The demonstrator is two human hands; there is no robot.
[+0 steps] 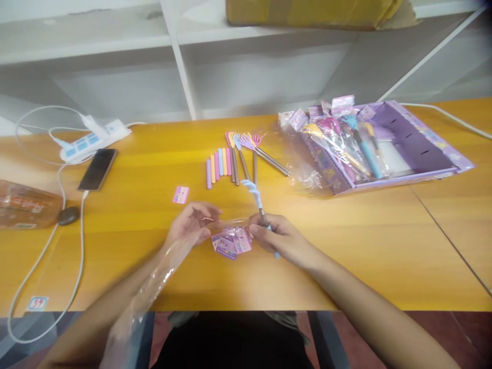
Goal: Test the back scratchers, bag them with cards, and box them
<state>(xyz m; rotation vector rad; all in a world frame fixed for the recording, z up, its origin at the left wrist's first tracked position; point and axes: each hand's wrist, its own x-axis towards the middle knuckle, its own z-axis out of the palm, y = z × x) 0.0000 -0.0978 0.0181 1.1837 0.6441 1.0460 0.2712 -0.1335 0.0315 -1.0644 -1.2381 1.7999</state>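
Observation:
My right hand [277,236] is closed around a back scratcher [254,192] with a light blue claw, a metal neck and a blue handle, claw pointing up and away. A clear plastic bag [169,266] stretches from my left hand [192,224] down over the left forearm, its mouth edge reaching across to my right fingers. The left fingers are curled, thumb and fingers pinching the bag. Between and below the hands lies a small pile of pink and purple header cards [230,243]. A single card [180,195] lies farther left.
Beyond the hands lie several back scratchers [246,159] beside a row of coloured handle sleeves [219,165]. At right, a purple display box [407,138] holds several bagged scratchers. On the left are a phone [97,170], power strip [96,141], cables and an orange-tinted bottle [28,205].

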